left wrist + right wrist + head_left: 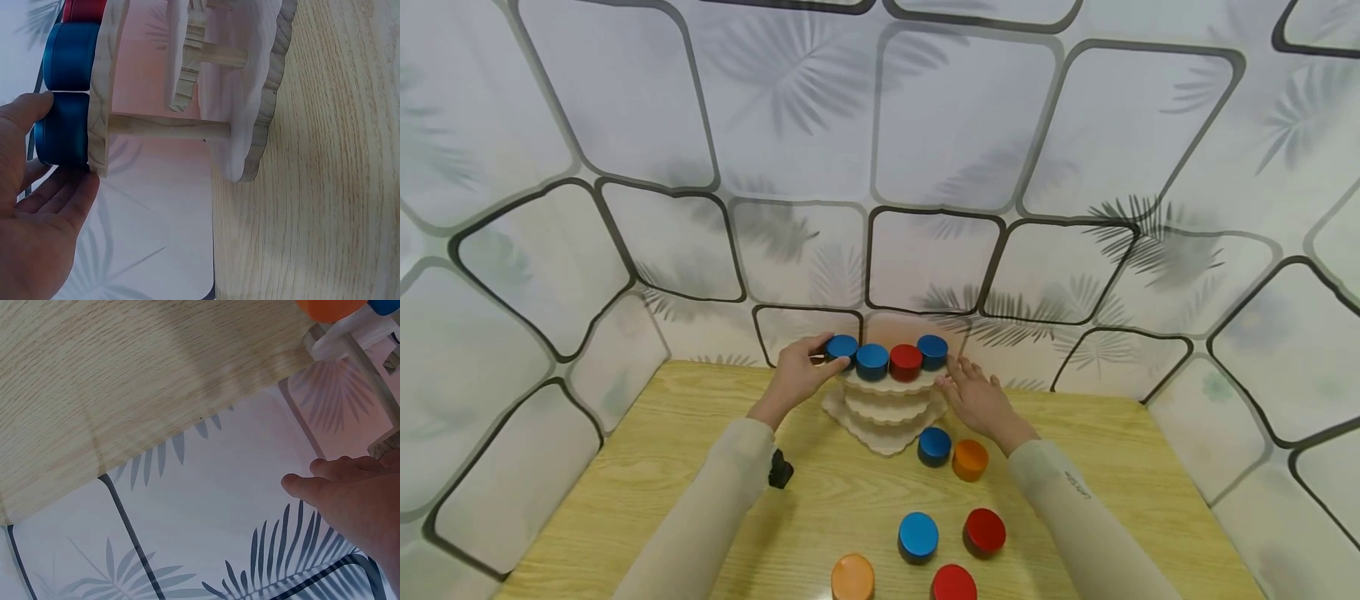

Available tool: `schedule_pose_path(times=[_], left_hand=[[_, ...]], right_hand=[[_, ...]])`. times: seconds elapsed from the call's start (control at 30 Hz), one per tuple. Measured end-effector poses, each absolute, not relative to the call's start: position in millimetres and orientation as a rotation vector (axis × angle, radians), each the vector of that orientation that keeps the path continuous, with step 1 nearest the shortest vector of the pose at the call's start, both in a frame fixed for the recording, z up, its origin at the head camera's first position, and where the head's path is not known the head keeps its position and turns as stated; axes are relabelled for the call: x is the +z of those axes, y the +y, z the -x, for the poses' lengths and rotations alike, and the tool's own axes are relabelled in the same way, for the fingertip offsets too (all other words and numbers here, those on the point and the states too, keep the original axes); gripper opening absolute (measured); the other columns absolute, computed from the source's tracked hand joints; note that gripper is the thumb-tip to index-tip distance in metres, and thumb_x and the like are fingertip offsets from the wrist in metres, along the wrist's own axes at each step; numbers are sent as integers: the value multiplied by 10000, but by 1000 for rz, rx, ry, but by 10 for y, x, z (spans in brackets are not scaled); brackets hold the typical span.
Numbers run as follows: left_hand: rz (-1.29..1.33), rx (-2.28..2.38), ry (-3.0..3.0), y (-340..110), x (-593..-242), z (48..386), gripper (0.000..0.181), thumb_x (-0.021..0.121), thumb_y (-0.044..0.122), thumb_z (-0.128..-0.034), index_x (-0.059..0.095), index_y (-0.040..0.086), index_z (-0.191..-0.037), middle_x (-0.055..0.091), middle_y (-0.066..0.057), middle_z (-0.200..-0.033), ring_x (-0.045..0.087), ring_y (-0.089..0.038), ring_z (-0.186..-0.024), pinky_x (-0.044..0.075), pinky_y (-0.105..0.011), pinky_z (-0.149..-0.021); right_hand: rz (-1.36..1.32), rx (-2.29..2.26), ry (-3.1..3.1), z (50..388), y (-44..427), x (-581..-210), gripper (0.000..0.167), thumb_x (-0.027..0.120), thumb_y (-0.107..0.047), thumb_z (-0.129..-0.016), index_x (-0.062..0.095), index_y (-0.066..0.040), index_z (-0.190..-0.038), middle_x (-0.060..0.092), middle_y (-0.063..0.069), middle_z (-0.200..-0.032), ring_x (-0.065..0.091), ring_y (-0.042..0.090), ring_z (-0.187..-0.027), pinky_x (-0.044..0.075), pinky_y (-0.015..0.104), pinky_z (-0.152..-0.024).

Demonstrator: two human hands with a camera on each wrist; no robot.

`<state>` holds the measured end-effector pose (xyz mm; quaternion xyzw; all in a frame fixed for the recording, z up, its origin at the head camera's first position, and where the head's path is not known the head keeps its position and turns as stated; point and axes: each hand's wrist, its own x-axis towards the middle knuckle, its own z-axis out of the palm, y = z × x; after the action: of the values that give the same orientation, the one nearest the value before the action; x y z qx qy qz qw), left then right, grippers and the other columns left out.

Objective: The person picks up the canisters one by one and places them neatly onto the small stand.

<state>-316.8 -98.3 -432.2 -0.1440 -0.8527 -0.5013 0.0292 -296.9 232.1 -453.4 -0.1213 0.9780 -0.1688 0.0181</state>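
A three-tiered pale wooden stand (883, 437) with scalloped edges is at the back of the table. On its top tier are a blue tin (842, 348), another blue tin (872, 362), a red tin (906, 363) and a third blue tin (932, 352), in a row. My left hand (797, 371) holds the leftmost blue tin (62, 131) between thumb and fingers, its fingertips by the tier's edge in the left wrist view. At the tier's right end, my right hand (981, 400) has its fingers extended beside the stand; whether they touch it is unclear.
A blue tin (934, 447) and an orange tin (970, 460) stand right of the stand's base. Nearer are a blue tin (918, 536), two red tins (984, 532) and an orange tin (852, 577). A small black object (780, 469) lies by the left sleeve. Patterned fabric walls (805, 250) surround the table.
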Motion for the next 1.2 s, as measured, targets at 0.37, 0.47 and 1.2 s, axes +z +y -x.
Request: schedule_pose_path(times=[0.37, 0.47, 1.2], left_hand=[[436, -1508, -2636, -974, -4360, 3219, 664, 748, 258, -1006, 484, 31, -1571, 566, -257, -1490, 631, -420, -1296, 565, -477, -1065], [425, -1493, -2637, -971, -4362, 3219, 661, 755, 263, -1001, 496, 36, -1565, 572, -257, -1482, 642, -420, -1280, 575, -477, -1047], [413, -1588, -2555, -1096, -4436, 3148, 702, 756, 317, -997, 467, 88, -1595, 623, -225, -1448, 615, -409, -1336, 515, -521, -1127]], right_hand=[[362, -540, 3029, 2942, 2313, -4537, 706, 293, -494, -1153, 205, -34, -1682, 210, 285, -1720, 222, 525, -1577, 151, 770, -1234], [364, -543, 3028, 2945, 2310, -4544, 708, 287, -497, -1154, 205, -33, -1682, 213, 283, -1720, 222, 525, -1577, 152, 768, -1235], [359, -520, 3045, 2944, 2305, -4520, 703, 301, -487, -1154, 222, -22, -1676, 235, 291, -1711, 241, 527, -1571, 178, 763, -1232]])
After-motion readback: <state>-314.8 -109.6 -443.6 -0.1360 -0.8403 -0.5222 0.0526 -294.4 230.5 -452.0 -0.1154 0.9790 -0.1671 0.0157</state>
